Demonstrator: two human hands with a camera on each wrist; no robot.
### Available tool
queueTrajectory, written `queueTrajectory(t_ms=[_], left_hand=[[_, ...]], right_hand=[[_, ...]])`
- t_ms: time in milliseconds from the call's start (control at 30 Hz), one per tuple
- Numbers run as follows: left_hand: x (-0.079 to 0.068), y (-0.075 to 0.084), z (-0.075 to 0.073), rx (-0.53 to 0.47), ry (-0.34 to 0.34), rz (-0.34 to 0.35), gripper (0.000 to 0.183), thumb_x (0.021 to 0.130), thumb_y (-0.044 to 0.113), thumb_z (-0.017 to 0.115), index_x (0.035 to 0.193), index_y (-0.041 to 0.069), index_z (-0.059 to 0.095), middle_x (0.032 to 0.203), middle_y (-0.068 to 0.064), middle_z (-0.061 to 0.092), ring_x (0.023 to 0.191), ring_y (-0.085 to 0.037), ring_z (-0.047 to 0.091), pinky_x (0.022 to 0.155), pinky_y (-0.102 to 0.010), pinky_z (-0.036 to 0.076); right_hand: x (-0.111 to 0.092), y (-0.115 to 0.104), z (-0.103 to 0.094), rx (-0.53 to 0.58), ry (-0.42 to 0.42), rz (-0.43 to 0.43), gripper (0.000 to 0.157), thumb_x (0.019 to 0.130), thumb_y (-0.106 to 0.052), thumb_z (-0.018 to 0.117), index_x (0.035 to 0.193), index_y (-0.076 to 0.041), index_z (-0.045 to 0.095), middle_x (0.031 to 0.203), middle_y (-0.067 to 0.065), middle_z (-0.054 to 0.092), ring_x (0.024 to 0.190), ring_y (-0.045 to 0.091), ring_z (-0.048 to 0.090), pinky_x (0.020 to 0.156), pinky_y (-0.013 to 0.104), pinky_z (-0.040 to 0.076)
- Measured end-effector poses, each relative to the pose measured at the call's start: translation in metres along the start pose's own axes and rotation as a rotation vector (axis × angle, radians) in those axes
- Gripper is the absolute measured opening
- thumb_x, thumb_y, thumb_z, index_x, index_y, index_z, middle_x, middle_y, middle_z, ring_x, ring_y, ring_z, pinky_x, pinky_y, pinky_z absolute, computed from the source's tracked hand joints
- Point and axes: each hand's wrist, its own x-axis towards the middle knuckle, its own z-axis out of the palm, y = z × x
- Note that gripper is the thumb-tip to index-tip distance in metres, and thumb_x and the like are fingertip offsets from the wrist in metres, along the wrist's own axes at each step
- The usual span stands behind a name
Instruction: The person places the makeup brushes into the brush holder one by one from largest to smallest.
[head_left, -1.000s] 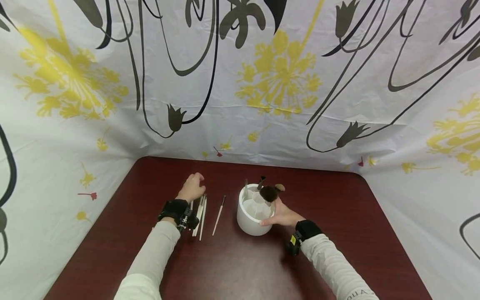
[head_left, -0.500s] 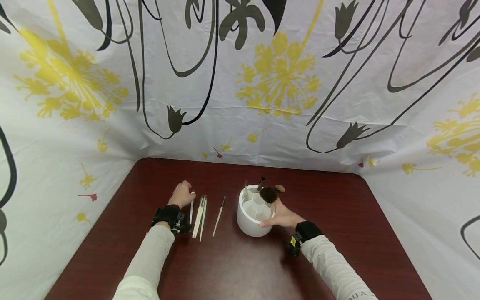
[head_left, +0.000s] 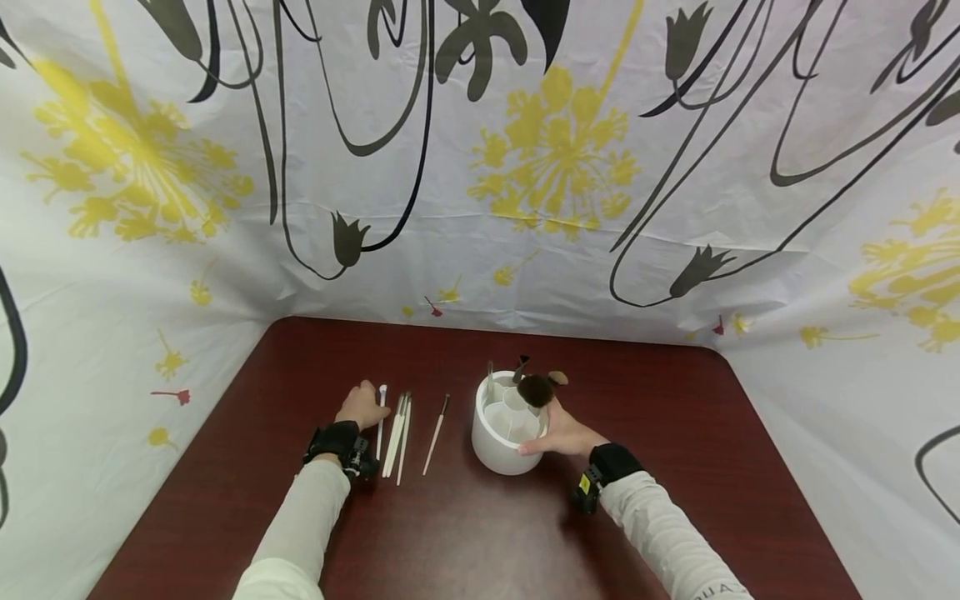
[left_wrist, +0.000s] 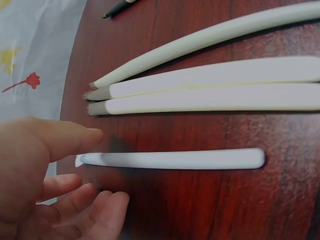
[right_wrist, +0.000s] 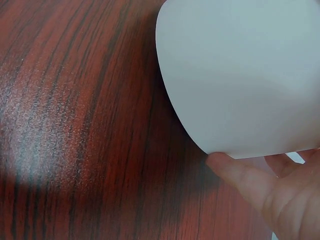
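In the head view my left hand is low over the table at the left, beside a short white stick with a pale narrow tip. The left wrist view has the thumb and loosely bent fingers spread on either side of that tip, nothing between them. To the stick's right lie several white-handled brushes side by side, and farther right a single dark-tipped brush. My right hand grips the side of a white round brush holder, thumb near its front rim, other fingers partly hidden behind it.
The holder has inner compartments, with a large fluffy dark brush and several smaller brushes standing in it. All this is on a dark red wooden table. A white patterned cloth hangs behind and at both sides.
My left hand has drawn back to the left and nearer from above the brushes, then lowered beside the white stick, uncovering the stick. The right hand and holder have stayed in place.
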Motion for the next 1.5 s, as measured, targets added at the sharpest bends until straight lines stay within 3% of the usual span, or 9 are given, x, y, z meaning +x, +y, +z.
queueTrajectory(t_ms=[167, 333, 467, 700, 867, 1167, 1500], left_hand=[[0.0, -0.001, 0.003, -0.01, -0.013, -0.018, 0.043, 0.083, 0.019, 0.061, 0.111, -0.01, 0.045, 0.109, -0.029, 0.046, 0.077, -0.03, 0.055, 0.063, -0.038, 0.045], [-0.002, -0.001, 0.005, -0.041, -0.003, -0.048, 0.037, 0.083, 0.014, 0.061, 0.11, -0.007, 0.047, 0.109, -0.028, 0.045, 0.075, -0.028, 0.056, 0.061, -0.035, 0.044], [-0.001, -0.003, 0.008, -0.043, 0.025, -0.043, 0.029, 0.082, 0.012, 0.062, 0.103, -0.003, 0.049, 0.095, -0.021, 0.05, 0.071, -0.026, 0.054, 0.057, -0.033, 0.042], [0.004, -0.006, 0.013, -0.079, 0.03, -0.051, 0.025, 0.082, 0.011, 0.062, 0.099, -0.001, 0.047, 0.076, -0.013, 0.055, 0.061, -0.02, 0.056, 0.052, -0.029, 0.041], [0.004, -0.007, 0.014, -0.069, 0.032, -0.032, 0.023, 0.083, 0.009, 0.061, 0.098, -0.001, 0.047, 0.076, -0.012, 0.054, 0.064, -0.022, 0.054, 0.053, -0.03, 0.041], [0.002, -0.005, 0.009, -0.079, 0.007, -0.023, 0.024, 0.084, 0.01, 0.059, 0.101, -0.003, 0.048, 0.077, -0.013, 0.055, 0.063, -0.022, 0.055, 0.054, -0.031, 0.041], [0.004, -0.006, 0.009, -0.08, 0.009, -0.028, 0.027, 0.084, 0.012, 0.06, 0.104, -0.002, 0.049, 0.079, -0.011, 0.055, 0.061, -0.02, 0.052, 0.053, -0.029, 0.039]], right_hand=[[0.0, -0.001, 0.0, -0.006, 0.0, -0.009, 0.103, 0.064, -0.011, 0.081, 0.14, -0.007, 0.012, 0.138, 0.016, 0.026, 0.122, 0.029, 0.034, 0.1, 0.041, 0.025], [0.001, 0.0, 0.0, -0.018, 0.003, -0.009, 0.104, 0.063, -0.01, 0.081, 0.14, -0.007, 0.012, 0.14, 0.016, 0.024, 0.123, 0.028, 0.033, 0.101, 0.042, 0.024], [0.001, -0.001, 0.0, -0.02, 0.003, 0.001, 0.103, 0.063, -0.006, 0.08, 0.14, -0.005, 0.011, 0.14, 0.018, 0.024, 0.124, 0.03, 0.032, 0.101, 0.042, 0.023], [-0.008, -0.029, 0.002, -0.03, -0.014, -0.009, 0.102, 0.064, -0.008, 0.08, 0.138, 0.004, 0.01, 0.138, 0.025, 0.023, 0.123, 0.035, 0.031, 0.101, 0.047, 0.023], [-0.009, -0.033, 0.002, -0.027, -0.019, -0.008, 0.101, 0.065, -0.007, 0.079, 0.138, 0.003, 0.01, 0.138, 0.024, 0.023, 0.123, 0.035, 0.03, 0.101, 0.049, 0.021], [-0.009, -0.031, 0.003, 0.001, -0.017, -0.029, 0.099, 0.065, 0.0, 0.077, 0.139, 0.001, 0.01, 0.138, 0.022, 0.024, 0.12, 0.031, 0.034, 0.098, 0.04, 0.028], [-0.009, -0.031, 0.003, 0.003, -0.024, -0.024, 0.099, 0.065, 0.0, 0.076, 0.139, 0.0, 0.01, 0.139, 0.023, 0.024, 0.121, 0.032, 0.034, 0.098, 0.041, 0.027]])
